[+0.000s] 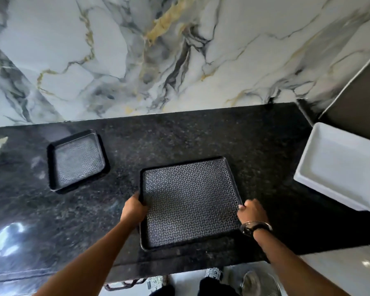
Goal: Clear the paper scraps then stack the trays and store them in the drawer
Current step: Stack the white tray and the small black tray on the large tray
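A large black tray (190, 199) with a patterned floor lies near the front edge of the dark granite counter (201, 135). My left hand (134, 208) grips its left rim, thumb inside the tray. My right hand (251, 212), with a watch on the wrist, holds its right rim. A smaller black patterned tray (77, 161) sits apart at the back left. A white rectangular tray (338, 165) rests at the counter's right end, partly overhanging it. I see no paper scraps.
A marble-patterned wall (158, 50) rises behind the counter. A dark metal handle (124, 285) shows under the front edge. Pale floor, my feet and a round metal object (259, 283) lie below. A grey panel (359, 92) stands at far right.
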